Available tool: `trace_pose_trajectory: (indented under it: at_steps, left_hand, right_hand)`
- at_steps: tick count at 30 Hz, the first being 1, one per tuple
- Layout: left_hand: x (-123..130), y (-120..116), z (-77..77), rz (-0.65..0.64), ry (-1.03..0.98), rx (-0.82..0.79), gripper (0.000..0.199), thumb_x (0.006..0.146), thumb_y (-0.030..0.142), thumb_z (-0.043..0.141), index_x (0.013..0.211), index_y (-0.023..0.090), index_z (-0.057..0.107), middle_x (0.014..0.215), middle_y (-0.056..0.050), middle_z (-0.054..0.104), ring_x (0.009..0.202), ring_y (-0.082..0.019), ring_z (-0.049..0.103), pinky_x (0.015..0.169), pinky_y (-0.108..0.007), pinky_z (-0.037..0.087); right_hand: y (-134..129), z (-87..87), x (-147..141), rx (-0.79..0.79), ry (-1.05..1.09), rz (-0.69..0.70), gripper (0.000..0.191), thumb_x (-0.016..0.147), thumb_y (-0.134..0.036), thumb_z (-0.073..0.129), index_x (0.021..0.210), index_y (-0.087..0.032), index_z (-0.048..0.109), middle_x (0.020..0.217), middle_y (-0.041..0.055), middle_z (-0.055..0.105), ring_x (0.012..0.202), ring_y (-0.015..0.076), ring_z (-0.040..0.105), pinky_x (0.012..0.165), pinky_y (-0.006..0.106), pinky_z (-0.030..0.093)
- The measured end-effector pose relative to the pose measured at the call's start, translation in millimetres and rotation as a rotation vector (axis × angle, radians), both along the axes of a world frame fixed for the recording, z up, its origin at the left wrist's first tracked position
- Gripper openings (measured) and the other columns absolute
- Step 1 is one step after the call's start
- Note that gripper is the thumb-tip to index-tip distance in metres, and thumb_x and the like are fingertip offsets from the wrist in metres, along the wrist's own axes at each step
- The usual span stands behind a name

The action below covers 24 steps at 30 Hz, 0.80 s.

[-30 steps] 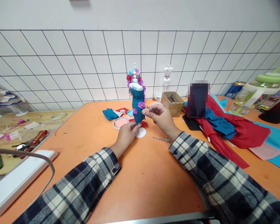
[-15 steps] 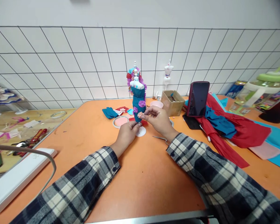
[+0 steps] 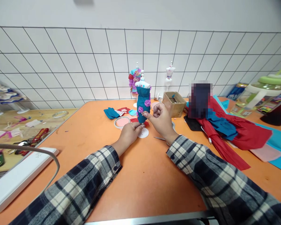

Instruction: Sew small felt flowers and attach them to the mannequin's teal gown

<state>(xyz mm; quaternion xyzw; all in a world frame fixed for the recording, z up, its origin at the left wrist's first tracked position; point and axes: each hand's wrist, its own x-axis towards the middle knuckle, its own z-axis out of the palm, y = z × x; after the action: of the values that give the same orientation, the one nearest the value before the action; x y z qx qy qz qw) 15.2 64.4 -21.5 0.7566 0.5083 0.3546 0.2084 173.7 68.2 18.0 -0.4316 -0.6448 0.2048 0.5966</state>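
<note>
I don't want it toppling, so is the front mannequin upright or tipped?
Upright: the mannequin rises straight above its white base, with the left hand holding it low down.

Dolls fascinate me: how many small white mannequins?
3: one in teal fabric, held; one in purple ruffles, behind; one behind the brown cardboard box. White ruffled fabric far left may hide more.

Miniature dress forms (image 3: pixel 142 85) and scissors (image 3: pixel 159 138) suggest a craft workspace.

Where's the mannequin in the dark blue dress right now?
In the head view, the mannequin is near the middle, with the left hand at its stem, the right hand by its skirt and the cardboard box behind, rightward.
</note>
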Motion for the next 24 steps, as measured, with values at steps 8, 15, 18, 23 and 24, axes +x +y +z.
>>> trace_pose_trajectory:
  at_steps: [8,15,18,23,24]
  left_hand:
    - [-0.6,1.3,-7.6,0.021,-0.001,0.021,0.030,0.087,0.040,0.051,0.085,0.020,0.074,0.076,-0.003,0.073,0.070,-0.019,0.062,0.061,-0.026,0.041]
    - [-1.3,1.8,-8.4,0.018,0.002,0.029,0.029,0.088,0.038,0.051,0.085,0.020,0.074,0.071,-0.002,0.071,0.066,-0.018,0.061,0.059,-0.027,0.041]
    - [-2.1,1.0,-7.1,0.043,-0.013,0.032,0.027,0.087,0.037,0.052,0.083,0.020,0.073,0.074,-0.002,0.071,0.069,-0.018,0.061,0.061,-0.027,0.042]
    - [-5.9,3.4,-5.1,0.124,-0.108,0.027,0.026,0.086,0.037,0.053,0.085,0.017,0.070,0.078,-0.003,0.072,0.073,-0.019,0.063,0.063,-0.026,0.043]
    - [-6.6,4.4,-5.2,0.136,-0.137,0.019,0.026,0.085,0.037,0.054,0.085,0.017,0.070,0.079,-0.004,0.072,0.074,-0.019,0.064,0.063,-0.026,0.043]
  right_hand:
    - [-15.0,-6.0,2.5,0.269,-0.324,-0.071,0.016,0.088,-0.026,0.053,0.091,-0.024,0.069,0.081,0.0018,0.067,0.068,0.0151,0.056,0.066,0.028,0.042]
    - [-13.8,-7.5,7.2,0.262,-0.365,-0.021,0.019,0.086,-0.031,0.059,0.100,-0.026,0.072,0.072,0.0004,0.066,0.062,0.0147,0.054,0.063,0.027,0.043]
    - [-14.8,-8.0,7.8,0.278,-0.301,0.003,0.021,0.087,-0.032,0.058,0.101,-0.026,0.072,0.070,0.0007,0.064,0.058,0.0143,0.052,0.059,0.027,0.043]
    - [-1.8,-7.6,20.5,0.224,-0.241,-0.145,0.030,0.089,-0.036,0.051,0.109,-0.023,0.069,0.074,0.0026,0.064,0.062,0.0163,0.054,0.064,0.029,0.045]
    - [3.5,-7.6,26.2,0.160,-0.266,-0.221,0.032,0.089,-0.035,0.048,0.109,-0.022,0.069,0.078,0.0039,0.066,0.066,0.0173,0.056,0.066,0.029,0.045]
